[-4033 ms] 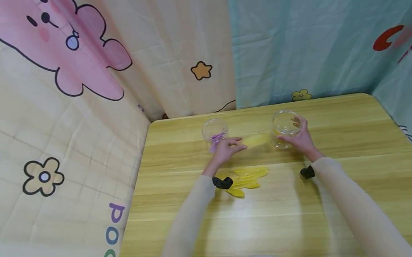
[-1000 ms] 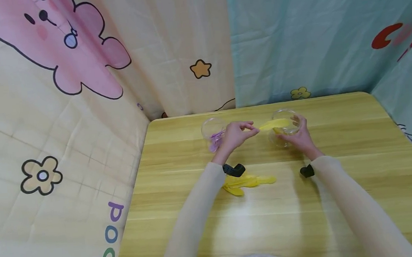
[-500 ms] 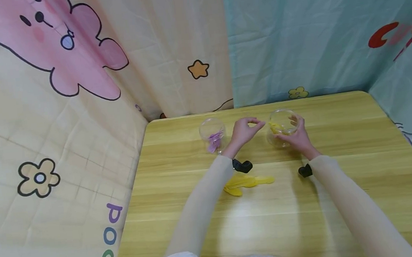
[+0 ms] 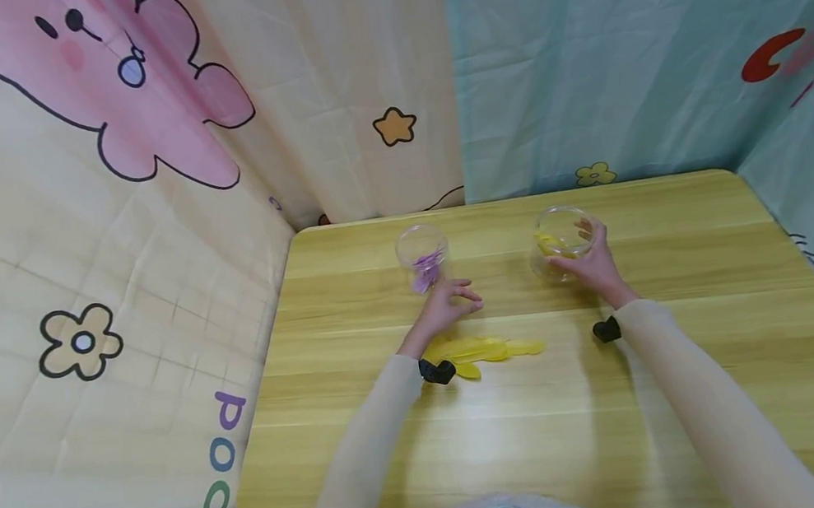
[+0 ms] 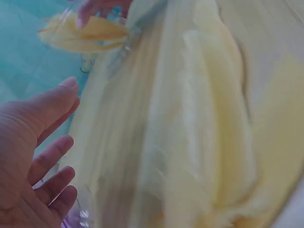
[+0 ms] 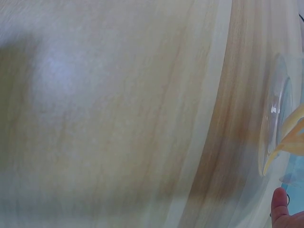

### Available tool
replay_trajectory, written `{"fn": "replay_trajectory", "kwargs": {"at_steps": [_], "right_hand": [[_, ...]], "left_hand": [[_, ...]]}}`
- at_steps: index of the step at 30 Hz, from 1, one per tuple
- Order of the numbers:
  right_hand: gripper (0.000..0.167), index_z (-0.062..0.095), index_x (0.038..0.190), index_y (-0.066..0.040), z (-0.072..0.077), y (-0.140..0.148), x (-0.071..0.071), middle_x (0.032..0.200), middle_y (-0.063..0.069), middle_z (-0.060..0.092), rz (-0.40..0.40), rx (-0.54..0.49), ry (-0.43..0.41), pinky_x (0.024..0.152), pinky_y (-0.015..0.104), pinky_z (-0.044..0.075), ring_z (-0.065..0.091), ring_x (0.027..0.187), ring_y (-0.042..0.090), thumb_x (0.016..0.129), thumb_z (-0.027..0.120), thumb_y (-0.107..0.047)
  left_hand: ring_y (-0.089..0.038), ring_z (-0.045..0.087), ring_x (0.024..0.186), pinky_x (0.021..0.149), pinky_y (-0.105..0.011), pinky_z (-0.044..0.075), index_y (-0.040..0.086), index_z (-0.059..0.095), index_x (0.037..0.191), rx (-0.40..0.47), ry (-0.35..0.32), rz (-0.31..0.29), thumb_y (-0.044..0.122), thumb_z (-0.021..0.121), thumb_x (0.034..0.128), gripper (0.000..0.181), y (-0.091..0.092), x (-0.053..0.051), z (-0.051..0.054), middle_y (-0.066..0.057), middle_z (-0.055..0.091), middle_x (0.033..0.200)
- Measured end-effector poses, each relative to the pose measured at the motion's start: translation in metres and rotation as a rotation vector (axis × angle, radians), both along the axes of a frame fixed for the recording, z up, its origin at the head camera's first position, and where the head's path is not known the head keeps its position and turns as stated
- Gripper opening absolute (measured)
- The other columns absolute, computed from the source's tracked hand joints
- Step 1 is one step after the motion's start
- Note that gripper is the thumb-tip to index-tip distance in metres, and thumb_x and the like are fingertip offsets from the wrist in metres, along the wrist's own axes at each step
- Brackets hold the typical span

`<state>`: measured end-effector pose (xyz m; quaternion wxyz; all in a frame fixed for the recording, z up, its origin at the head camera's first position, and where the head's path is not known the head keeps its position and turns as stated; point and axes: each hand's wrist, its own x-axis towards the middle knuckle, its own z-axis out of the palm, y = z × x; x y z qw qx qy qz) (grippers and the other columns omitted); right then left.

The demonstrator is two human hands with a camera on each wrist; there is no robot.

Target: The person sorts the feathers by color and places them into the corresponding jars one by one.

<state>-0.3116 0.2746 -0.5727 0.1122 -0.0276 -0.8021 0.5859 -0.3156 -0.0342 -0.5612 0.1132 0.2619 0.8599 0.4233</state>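
Note:
My right hand (image 4: 592, 263) grips a clear plastic cup (image 4: 541, 266) near its rim, with yellow feathers (image 4: 549, 242) inside. In the right wrist view, the thumb (image 6: 280, 206) shows beside the cup's base (image 6: 273, 114). My left hand (image 4: 446, 306) hovers over the table, holding nothing, its fingers loosely bent. Just below it lies a pile of yellow feathers (image 4: 495, 350), partly hidden by the left wrist; these feathers (image 5: 228, 133) look large and blurred in the left wrist view. Behind the left hand stands another clear cup (image 4: 407, 256) with purple feathers (image 4: 427, 268).
The wooden table (image 4: 721, 337) has rounded corners. A printed curtain (image 4: 386, 57) hangs along its back and continues at both sides. A black wrist camera (image 4: 437, 371) sits at the left sleeve, another camera (image 4: 607, 330) at the right.
My left hand carried a yellow feather rightward and released it into the right cup, then came back left and toward me, above the feather pile. The right hand has stayed on its cup.

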Motion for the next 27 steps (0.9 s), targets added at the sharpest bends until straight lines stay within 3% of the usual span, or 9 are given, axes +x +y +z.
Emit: {"fn": "replay_trajectory", "kwargs": {"at_steps": [7, 14, 22, 27], "right_hand": [[0.102, 0.009, 0.146, -0.007, 0.009, -0.001, 0.004, 0.147, 0.020, 0.023, 0.015, -0.003, -0.021, 0.108, 0.054, 0.021, 0.021, 0.134, 0.039, 0.075, 0.082, -0.013], [0.098, 0.009, 0.144, 0.002, 0.037, -0.013, 0.019, 0.144, 0.029, 0.022, 0.032, -0.026, -0.019, 0.107, 0.058, 0.019, 0.020, 0.132, 0.047, 0.076, 0.079, -0.005], [0.097, 0.009, 0.143, 0.003, 0.035, -0.012, 0.018, 0.144, 0.029, 0.022, 0.035, -0.025, -0.001, 0.106, 0.058, 0.019, 0.019, 0.132, 0.047, 0.076, 0.078, -0.005], [0.101, 0.009, 0.145, -0.003, 0.017, -0.004, 0.007, 0.146, 0.024, 0.023, 0.020, -0.015, -0.017, 0.107, 0.056, 0.020, 0.021, 0.133, 0.042, 0.075, 0.081, -0.009]], "left_hand": [[-0.024, 0.037, 0.130, 0.111, -0.040, 0.018, 0.019, 0.076, 0.083, -0.194, 0.041, -0.049, 0.035, 0.077, 0.0792, 0.017, -0.015, 0.014, -0.018, -0.006, 0.051, 0.136], [-0.024, 0.029, 0.134, 0.111, -0.044, 0.015, 0.024, 0.074, 0.078, -0.284, 0.117, -0.048, 0.042, 0.077, 0.0761, 0.019, -0.017, 0.027, -0.024, -0.002, 0.045, 0.141], [-0.022, 0.024, 0.137, 0.112, -0.044, 0.013, 0.023, 0.073, 0.075, -0.293, 0.128, -0.037, 0.041, 0.077, 0.0771, 0.019, -0.016, 0.029, -0.026, 0.000, 0.043, 0.143], [-0.023, 0.027, 0.136, 0.112, -0.042, 0.015, 0.018, 0.074, 0.076, -0.189, 0.077, -0.005, 0.038, 0.077, 0.0784, 0.020, -0.016, 0.026, -0.021, -0.003, 0.047, 0.140]]}}
